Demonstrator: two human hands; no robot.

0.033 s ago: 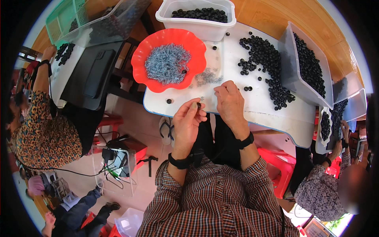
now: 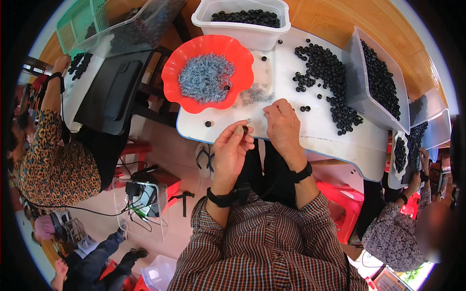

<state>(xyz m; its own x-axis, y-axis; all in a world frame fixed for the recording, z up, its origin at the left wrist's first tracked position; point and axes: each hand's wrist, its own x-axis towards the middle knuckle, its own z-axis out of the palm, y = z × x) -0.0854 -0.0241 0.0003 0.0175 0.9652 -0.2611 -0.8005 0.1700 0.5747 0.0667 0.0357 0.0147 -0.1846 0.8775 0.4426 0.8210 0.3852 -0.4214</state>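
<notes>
Here, far to your left, another person in a patterned top [image 2: 53, 165] works at a neighbouring table, and a green crate [image 2: 80, 19] sits beyond them. Moving in, the red scalloped bowl [image 2: 208, 72] on your white table [image 2: 335, 136] holds a heap of small grey metal pieces [image 2: 206, 77], some spilled onto the table just beside it.

Your left hand [image 2: 232, 154] is raised just off the table's near edge, thumb and forefinger pinched shut on a small black ring [image 2: 245, 129], the other fingers curled loosely beneath. By my reckoning that ring is light, stiff and smooth, likely rubber or plastic, so it could slip or spring away; holding it by its outer edge, as you do, looks the safest grip, leaving the hole clear.

Your right hand [image 2: 283, 123] rests palm down on the table just beside the left, fingers together and bent, tips touching the scattered grey pieces; whether it grips one I cannot tell.

Further right lies a loose pile of black rings [image 2: 325, 72], well apart from your hands, then a clear tub [image 2: 383, 82] tilted and full of the same rings, with a white tub [image 2: 242, 19] at the back, and another worker in a floral top [image 2: 398, 237] at the far right
</notes>
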